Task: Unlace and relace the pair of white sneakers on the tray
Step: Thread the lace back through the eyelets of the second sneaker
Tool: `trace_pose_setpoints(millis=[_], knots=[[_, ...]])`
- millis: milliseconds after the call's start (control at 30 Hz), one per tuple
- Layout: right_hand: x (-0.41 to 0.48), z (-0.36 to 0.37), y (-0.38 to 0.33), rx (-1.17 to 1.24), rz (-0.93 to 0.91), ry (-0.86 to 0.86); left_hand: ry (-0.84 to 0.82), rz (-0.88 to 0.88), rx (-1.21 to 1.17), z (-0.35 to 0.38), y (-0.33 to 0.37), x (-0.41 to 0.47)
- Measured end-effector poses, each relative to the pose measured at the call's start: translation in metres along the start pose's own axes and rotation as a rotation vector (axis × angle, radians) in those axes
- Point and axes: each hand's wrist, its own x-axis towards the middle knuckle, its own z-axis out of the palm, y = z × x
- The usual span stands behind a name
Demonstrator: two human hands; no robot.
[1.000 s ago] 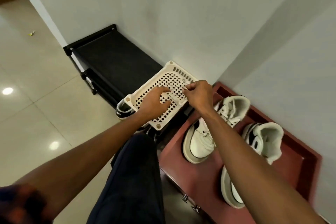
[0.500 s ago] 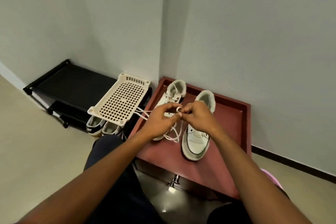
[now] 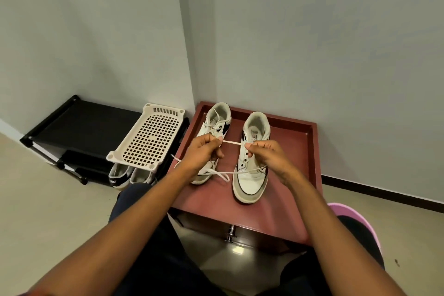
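grey walls (image 3: 312, 43) meet in a corner at the far side, above a pale floor (image 3: 48, 211). a black shoe rack (image 3: 79, 122) stands far left against the wall. the red tray (image 3: 300, 151) sits right of it in the corner, on top of a low cabinet with a metal drawer knob (image 3: 229, 233) on its near face. a white perforated basket (image 3: 149, 139) lies tilted between rack and tray, its near edge over a pair of dark shoes (image 3: 120, 175) on the floor.

both white sneakers are on the tray, toes pointing near. the left sneaker (image 3: 217, 118) has lacing at its top eyelets. the right sneaker (image 3: 249, 175) shows bare eyelets and an open tongue.

the left hand (image 3: 204, 151) is over the left sneaker and the right hand (image 3: 266, 154) is over the right one. both are clenched, with fingers (image 3: 216, 143) pinching one white lace (image 3: 231, 143). a short run is pulled straight between the hands. the slack drops over the left sneaker's toe, crosses the right sneaker's vamp, and one end trails off left of the left wrist.

a pink stool edge (image 3: 355, 218) shows near right.
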Motion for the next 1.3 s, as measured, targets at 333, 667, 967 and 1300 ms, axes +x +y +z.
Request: trace_pose_setpoints(millis=[333, 667, 967, 1300], knots=[[-0.010, -0.038, 0.024, 0.031, 0.113, 0.305, 0.211, 0.004, 0.179, -0.051, -0.011, 0.028], [-0.007, -0.028, 0.016, -0.006, 0.029, 0.131, 0.148, 0.324, 0.802, -0.008, -0.016, 0.010], [0.000, -0.012, 0.000, -0.168, -0.036, -0.113, -0.368, 0.225, 0.543, 0.037, -0.028, 0.006], [-0.015, -0.117, 0.071, -0.720, 0.145, 0.103, -0.257, 0.119, 0.534, 0.010, -0.041, 0.010]])
